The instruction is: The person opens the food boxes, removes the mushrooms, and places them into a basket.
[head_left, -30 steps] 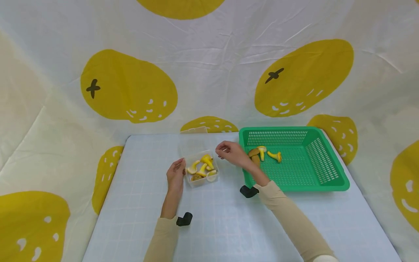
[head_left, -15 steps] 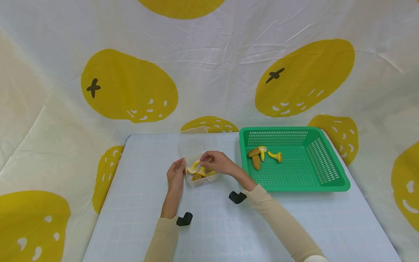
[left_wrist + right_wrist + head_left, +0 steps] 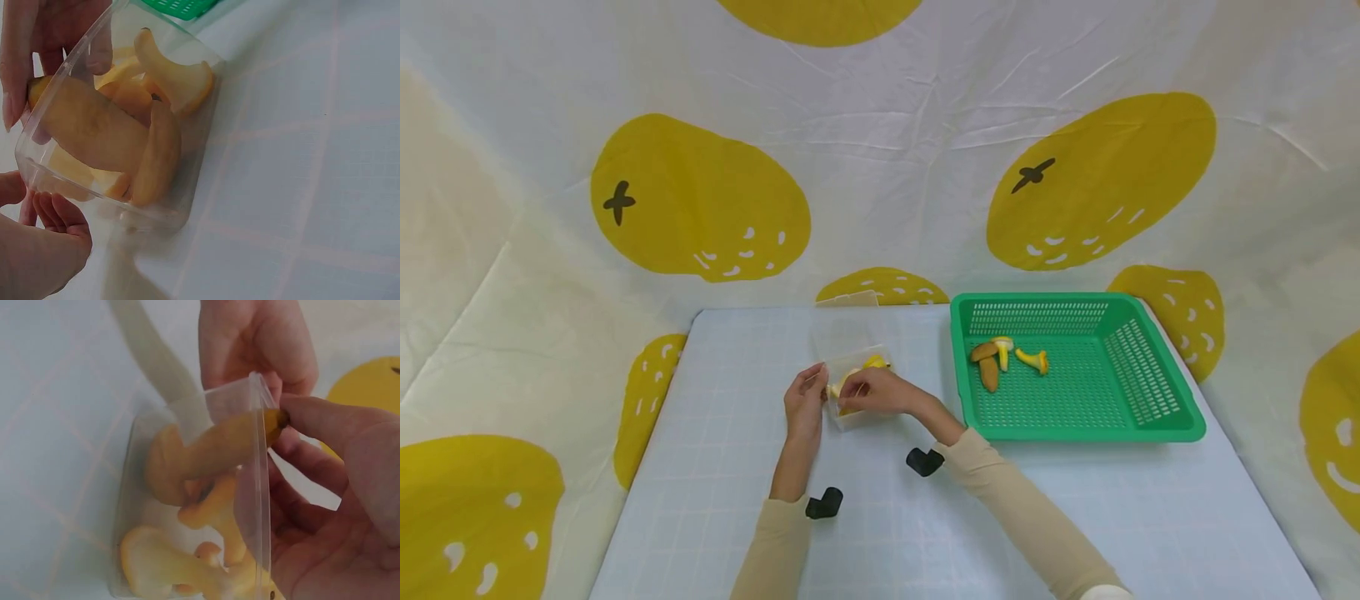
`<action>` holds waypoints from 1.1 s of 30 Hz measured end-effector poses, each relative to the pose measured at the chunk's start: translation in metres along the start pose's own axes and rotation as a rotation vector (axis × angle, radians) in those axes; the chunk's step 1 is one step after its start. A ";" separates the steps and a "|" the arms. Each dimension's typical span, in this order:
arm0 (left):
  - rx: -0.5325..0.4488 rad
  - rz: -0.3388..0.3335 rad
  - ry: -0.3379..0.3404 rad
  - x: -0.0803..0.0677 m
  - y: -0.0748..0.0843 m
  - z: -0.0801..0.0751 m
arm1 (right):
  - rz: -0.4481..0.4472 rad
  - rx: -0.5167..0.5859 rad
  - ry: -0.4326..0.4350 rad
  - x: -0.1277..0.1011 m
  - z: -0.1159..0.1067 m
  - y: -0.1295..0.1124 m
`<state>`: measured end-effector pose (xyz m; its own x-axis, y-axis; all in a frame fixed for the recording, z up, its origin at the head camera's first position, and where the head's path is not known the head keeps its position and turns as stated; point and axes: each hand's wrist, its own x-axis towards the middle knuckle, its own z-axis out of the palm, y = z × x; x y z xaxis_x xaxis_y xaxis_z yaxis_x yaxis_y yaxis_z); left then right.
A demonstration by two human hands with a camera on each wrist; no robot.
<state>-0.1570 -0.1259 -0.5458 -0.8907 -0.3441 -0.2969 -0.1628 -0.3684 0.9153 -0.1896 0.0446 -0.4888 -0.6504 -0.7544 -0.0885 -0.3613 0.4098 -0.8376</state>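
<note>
Lower and closer to the left hand than in the earlier frame, the right hand now reaches over the near part of the clear box. Its thumb and fingers pinch the stalk end of 1 brown mushroom. This brown mushroom sits tilted in the box, cap down, and the tip of its stalk pokes past the rim. The left hand holds the box at its left side with bent fingers, just as it did before.

Next to the brown mushroom in the box are some yellow mushrooms. They lie on top of each other, so I cannot tell how many there are. Behind the box is a clear lid, and its far edge stands up by the wall cloth.

To the right stands a green basket. At its left end lie 1 brown and 2 yellow mushrooms, near each other. Both arms have tan sleeves, with a small black piece by each wrist. All this is on a pale table with faint lines. Big yellow fruit shapes cover the wall cloth.
</note>
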 end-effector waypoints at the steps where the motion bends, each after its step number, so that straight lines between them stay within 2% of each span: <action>1: 0.001 0.001 0.004 0.000 0.000 0.000 | 0.006 -0.010 0.001 0.000 0.001 -0.002; 8: 0.007 0.022 0.035 0.000 -0.003 0.003 | 0.044 -0.082 0.026 0.000 0.002 -0.010; 21: -0.020 0.071 0.024 -0.002 -0.003 0.003 | 0.019 -0.139 0.080 -0.004 -0.006 -0.018; 28: -0.011 0.065 0.024 -0.001 -0.004 0.003 | -0.009 -0.101 0.153 -0.012 -0.014 -0.020; 33: -0.010 0.073 0.031 -0.001 -0.003 0.004 | 0.024 -0.067 0.145 -0.021 -0.024 -0.014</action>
<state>-0.1573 -0.1211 -0.5475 -0.8868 -0.3967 -0.2373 -0.0933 -0.3493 0.9324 -0.1868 0.0664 -0.4623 -0.7470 -0.6644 -0.0251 -0.3856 0.4637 -0.7977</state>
